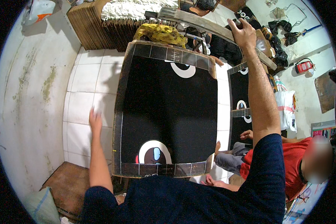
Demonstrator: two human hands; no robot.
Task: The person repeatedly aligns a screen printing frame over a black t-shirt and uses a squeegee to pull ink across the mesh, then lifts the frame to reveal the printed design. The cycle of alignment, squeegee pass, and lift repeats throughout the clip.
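The long, straight, worn grey bar (198,23), of wood or metal, slanted across the view beyond the far edge of the board, its right end running past the forearm. The right hand (245,35) was clasped over it, thumb and fingers hooked on its edge. Nearer lay the wide, dark-edged rectangular board (118,100), bearing a flat black panel (168,104) printed with white-rimmed cartoon eyes. The left hand (95,120) was over the white tiled floor (82,104), just beside the board and apart from it; blur hid whether its fingers were spread or pressed together.

With one hand supporting the bar well off its middle, it could have tipped or twisted; a slip could have dropped it onto the panel, marring the print. Another person's hand (217,61) near the far right corner could have been knocked, as could the seated co-worker in red (295,160). The crumpled yellow sheet (158,33) at the far edge could have snagged.
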